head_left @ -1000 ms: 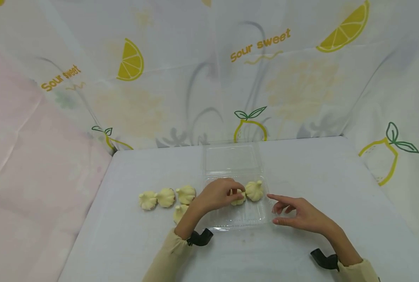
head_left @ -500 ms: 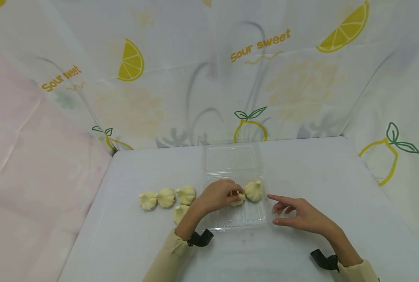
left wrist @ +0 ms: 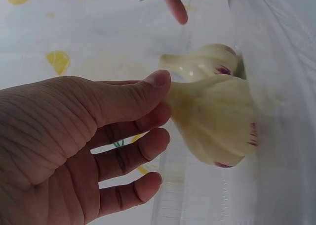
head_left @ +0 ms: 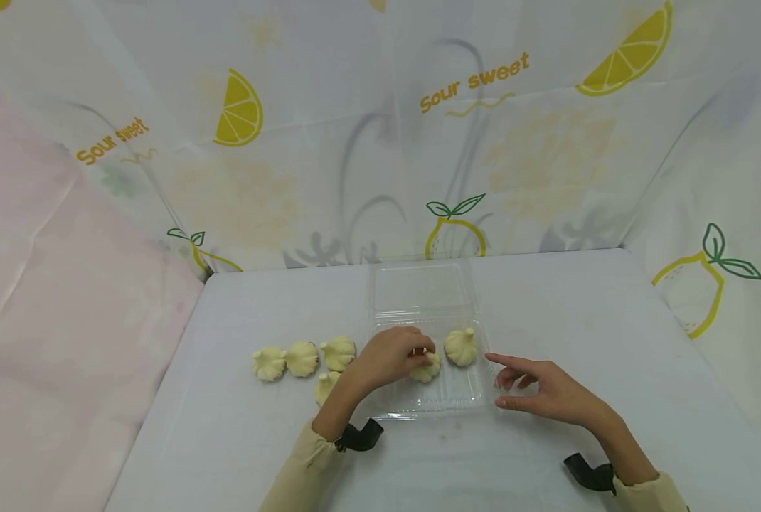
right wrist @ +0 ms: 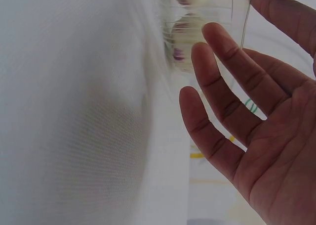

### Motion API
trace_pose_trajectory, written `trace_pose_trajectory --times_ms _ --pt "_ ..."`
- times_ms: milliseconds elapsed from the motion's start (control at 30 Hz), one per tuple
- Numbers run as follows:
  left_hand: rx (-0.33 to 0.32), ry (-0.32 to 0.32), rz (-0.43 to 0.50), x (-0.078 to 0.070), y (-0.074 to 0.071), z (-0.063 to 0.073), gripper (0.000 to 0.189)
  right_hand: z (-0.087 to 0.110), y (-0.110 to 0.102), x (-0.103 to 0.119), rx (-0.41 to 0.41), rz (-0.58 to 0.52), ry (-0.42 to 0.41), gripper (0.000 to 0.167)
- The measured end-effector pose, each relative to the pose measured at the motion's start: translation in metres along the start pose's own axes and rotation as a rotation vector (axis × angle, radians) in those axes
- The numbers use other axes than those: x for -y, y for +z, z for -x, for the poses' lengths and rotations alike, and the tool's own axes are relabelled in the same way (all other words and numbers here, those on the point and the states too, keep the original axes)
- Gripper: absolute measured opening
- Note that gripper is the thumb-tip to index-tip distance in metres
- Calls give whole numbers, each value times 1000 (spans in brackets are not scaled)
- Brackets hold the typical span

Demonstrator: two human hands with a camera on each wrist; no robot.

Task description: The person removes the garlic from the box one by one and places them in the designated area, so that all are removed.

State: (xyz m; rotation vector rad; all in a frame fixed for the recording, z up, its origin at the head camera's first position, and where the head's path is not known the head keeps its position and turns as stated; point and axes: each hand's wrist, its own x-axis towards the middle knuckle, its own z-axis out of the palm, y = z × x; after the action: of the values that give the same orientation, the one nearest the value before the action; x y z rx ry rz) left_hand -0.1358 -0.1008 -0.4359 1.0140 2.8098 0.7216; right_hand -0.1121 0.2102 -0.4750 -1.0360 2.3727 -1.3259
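My left hand (head_left: 395, 355) pinches the stem of a cream-coloured garlic bulb (left wrist: 215, 118) between thumb and index finger, its other fingers loosely bent. This bulb is in the base of a clear plastic clamshell box (head_left: 464, 398). A second garlic bulb (head_left: 461, 347) sits to its right in the same box, a small gap away. Purple marks show on both bulbs in the left wrist view. My right hand (head_left: 547, 387) is at the box's right side with the fingers spread and relaxed, the index fingertip near or touching the rim; it grips nothing.
Left of the box, several more garlic bulbs (head_left: 301, 359) lie on the white tablecloth (head_left: 214, 441), one partly behind my left forearm. The box's lid (head_left: 424, 288) lies folded back toward the lemon-print curtain (head_left: 355, 142).
My left hand has shifted slightly left with its garlic bulb, so a gap has opened between it and the bulb on the right. My right hand stays in place.
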Motion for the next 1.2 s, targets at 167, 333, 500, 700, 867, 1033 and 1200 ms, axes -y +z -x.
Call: trace_pose_trajectory --times_ms 167,333,500,700,867,1033,1200 --pt "-28 20 -5 2 -2 3 9 1 0 0 -1 0 -7 67" --pt "-68 38 -10 2 -6 9 7 0 0 0 0 6 -4 67" --pt "-105 58 7 3 -10 16 6 1 0 0 4 5 0 67" --pt "-143 84 44 8 -14 23 8 1 0 0 2 8 2 67" --pt "-192 104 88 11 -18 28 10 1 0 -1 2 2 6 67" --pt "-222 95 99 12 -24 33 10 1 0 -2 0 6 -3 67" --pt "-245 97 91 12 -31 39 9 2 0 -2 -3 12 -9 67"
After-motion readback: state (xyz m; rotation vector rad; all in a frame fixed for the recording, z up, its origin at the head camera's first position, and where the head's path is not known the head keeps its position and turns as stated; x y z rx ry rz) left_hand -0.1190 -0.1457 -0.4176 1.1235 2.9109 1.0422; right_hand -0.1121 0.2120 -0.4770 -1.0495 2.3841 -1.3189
